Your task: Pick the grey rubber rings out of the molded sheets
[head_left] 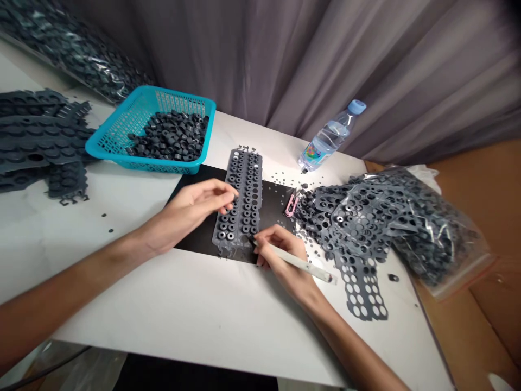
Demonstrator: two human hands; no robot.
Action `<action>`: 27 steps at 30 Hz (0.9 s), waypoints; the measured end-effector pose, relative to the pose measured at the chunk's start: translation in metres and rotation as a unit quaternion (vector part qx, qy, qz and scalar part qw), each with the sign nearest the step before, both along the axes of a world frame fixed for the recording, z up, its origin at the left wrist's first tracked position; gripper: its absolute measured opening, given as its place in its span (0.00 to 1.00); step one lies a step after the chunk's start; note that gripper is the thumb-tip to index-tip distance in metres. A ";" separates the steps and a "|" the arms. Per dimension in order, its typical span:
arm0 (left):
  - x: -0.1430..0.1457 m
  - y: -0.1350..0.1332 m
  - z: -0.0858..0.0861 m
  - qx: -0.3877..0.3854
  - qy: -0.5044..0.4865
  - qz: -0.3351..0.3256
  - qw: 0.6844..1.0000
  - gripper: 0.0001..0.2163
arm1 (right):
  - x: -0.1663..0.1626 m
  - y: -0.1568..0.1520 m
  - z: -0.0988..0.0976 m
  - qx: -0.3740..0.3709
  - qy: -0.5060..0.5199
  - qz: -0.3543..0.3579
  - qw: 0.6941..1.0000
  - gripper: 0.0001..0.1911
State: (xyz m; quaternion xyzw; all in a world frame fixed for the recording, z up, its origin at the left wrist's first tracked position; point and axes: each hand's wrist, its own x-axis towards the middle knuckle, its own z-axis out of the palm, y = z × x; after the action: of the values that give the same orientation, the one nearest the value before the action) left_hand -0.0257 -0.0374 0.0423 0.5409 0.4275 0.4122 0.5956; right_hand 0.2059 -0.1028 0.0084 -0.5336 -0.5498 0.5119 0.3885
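A grey rubber sheet studded with small ring-shaped parts lies on a black mat in the middle of the white table. My left hand rests on the sheet's left edge, fingers curled and pinched at the rings. Gripped like a pen in my right hand is a white stick tool. Its tip touches the sheet's near right corner.
A turquoise basket of loose black rings stands at the back left. Stacked rubber sheets lie far left. Punched-out sheets and a clear bag pile up at right. A water bottle and a pink clip sit behind.
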 end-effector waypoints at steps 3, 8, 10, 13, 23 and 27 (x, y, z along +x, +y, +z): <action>0.001 -0.004 -0.006 -0.110 -0.055 -0.063 0.990 0.09 | 0.004 0.003 -0.002 0.024 0.036 -0.048 0.998 0.09; 0.005 -0.013 -0.009 -0.191 -0.095 -0.130 0.968 0.12 | 0.010 0.008 -0.004 0.046 0.003 -0.084 0.995 0.12; 0.005 -0.014 -0.006 -0.198 -0.102 -0.141 0.965 0.13 | 0.011 0.009 -0.005 0.042 -0.006 -0.082 0.996 0.13; 0.002 -0.013 -0.004 -0.187 -0.105 -0.143 0.966 0.13 | 0.011 0.009 -0.006 0.039 -0.021 -0.074 0.996 0.14; -0.001 -0.011 0.003 -0.110 -0.079 -0.134 0.982 0.13 | 0.013 0.009 -0.010 0.019 -0.008 -0.064 0.998 0.14; -0.014 0.007 0.002 0.072 0.026 0.040 0.996 0.15 | 0.012 0.009 -0.010 0.011 -0.017 -0.064 0.998 0.15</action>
State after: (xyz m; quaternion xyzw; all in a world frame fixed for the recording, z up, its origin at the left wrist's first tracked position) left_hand -0.0397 -0.0307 0.0443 0.5756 0.4334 0.4512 0.5266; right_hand 0.2182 -0.0940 -0.0015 -0.5718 -0.5270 0.4707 0.4168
